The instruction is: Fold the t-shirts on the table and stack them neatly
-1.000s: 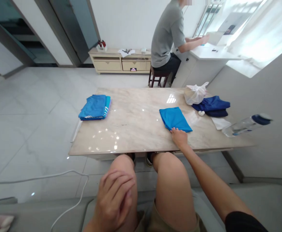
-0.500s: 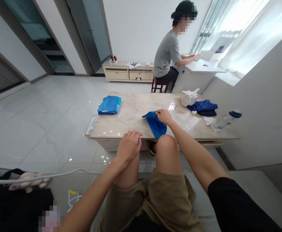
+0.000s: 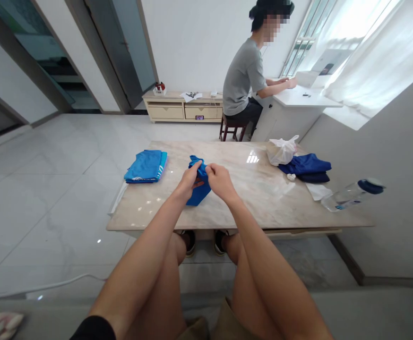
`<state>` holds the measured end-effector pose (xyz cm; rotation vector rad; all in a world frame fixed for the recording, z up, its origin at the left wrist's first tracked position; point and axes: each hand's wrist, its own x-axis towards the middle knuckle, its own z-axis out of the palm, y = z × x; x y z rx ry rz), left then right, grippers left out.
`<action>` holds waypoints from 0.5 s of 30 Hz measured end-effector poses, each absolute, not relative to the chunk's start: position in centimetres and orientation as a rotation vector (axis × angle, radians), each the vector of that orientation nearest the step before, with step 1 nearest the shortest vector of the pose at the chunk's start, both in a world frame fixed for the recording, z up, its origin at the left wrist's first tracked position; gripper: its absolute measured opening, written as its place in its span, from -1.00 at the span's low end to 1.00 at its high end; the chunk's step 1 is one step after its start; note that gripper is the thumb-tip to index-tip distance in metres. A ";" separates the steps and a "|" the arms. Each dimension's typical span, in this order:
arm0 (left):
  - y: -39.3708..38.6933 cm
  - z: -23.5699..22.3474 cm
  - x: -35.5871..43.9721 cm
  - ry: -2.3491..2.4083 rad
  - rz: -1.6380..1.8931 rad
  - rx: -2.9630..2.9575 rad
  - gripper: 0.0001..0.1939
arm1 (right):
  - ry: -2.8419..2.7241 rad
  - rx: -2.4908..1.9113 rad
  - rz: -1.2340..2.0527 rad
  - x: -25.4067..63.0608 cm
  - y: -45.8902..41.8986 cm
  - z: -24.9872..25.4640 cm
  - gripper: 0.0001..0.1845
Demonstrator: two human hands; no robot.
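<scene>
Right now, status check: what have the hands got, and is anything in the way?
Left hand and right hand pinching bright blue cloth at its gathered top. Nearest other item: folded blue stack, off to the left.

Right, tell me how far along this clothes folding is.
Done: a neat folded blue stack sits on the marble table. In hand: the left hand and right hand pinch a bright blue cloth upright. Still left: navy clothes lie loosely heaped, apparently unfolded.

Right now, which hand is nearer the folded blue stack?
Left. The left hand is beside the stack, not touching it; the right hand is farther away, on the left hand's other side.
</scene>
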<state>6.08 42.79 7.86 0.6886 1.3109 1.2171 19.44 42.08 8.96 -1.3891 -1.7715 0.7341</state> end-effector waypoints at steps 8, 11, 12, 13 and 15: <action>43.8 4.3 5.7 1.431 1.348 1.019 -0.66 | -1.792 -1.576 0.931 21.0 43.9 8.1 -0.40; 43.1 4.7 5.9 1.418 1.290 1.443 -0.73 | -1.689 -1.670 0.903 22.5 44.9 7.1 -0.35; 42.8 4.8 6.0 1.358 1.219 1.558 -0.75 | -1.680 -1.685 0.890 22.9 45.0 6.6 -0.37; 42.5 4.8 5.9 1.291 1.140 1.635 -0.76 | -1.678 -1.689 0.877 23.3 45.1 6.1 -0.42; 41.8 4.6 5.8 1.175 1.005 1.689 -0.74 | -1.703 -1.656 0.873 24.0 45.0 5.1 -0.57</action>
